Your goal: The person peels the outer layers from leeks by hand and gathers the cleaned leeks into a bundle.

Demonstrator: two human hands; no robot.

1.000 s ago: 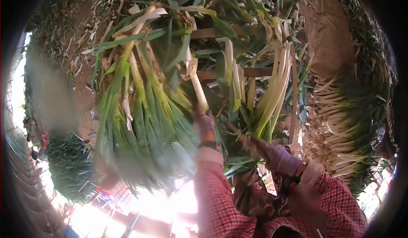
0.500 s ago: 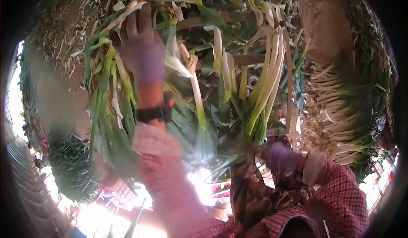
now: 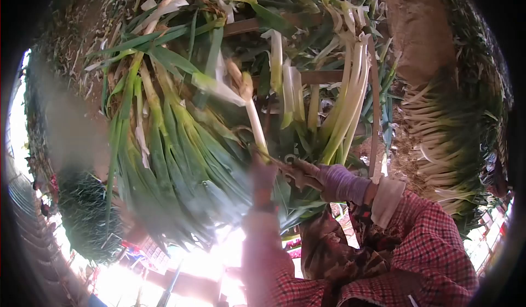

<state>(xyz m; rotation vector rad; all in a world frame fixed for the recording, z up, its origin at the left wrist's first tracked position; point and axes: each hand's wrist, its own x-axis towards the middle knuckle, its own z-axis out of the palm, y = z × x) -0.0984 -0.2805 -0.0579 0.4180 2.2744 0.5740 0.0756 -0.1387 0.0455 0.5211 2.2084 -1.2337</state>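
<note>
A leek [image 3: 254,121] with a white shaft and a brownish root end stands out in the middle, pointing away from me. My left hand [image 3: 263,176], blurred by motion, is closed around it where the white turns green. Close beside it, my right hand [image 3: 341,183], in a purple glove, has its fingers curled; a dirty brownish shape at the fingertips hides what they hold. On the left lies a fan of leeks [image 3: 178,126] with long green leaves. Just beyond my right hand, several pale leek shafts [image 3: 350,96] lean together.
A brown bar [image 3: 323,77] crosses behind the leeks, and an upright strip [image 3: 374,115] stands to their right. A long row of leeks [image 3: 433,142] lies on the soil at the right. Loose leaves and trimmings [image 3: 82,49] cover the ground at the far left.
My left hand has come back from the far leeks at upper left to the middle leek. My right hand has moved slightly up and left, toward it. The left fan of leaves now shows fully.
</note>
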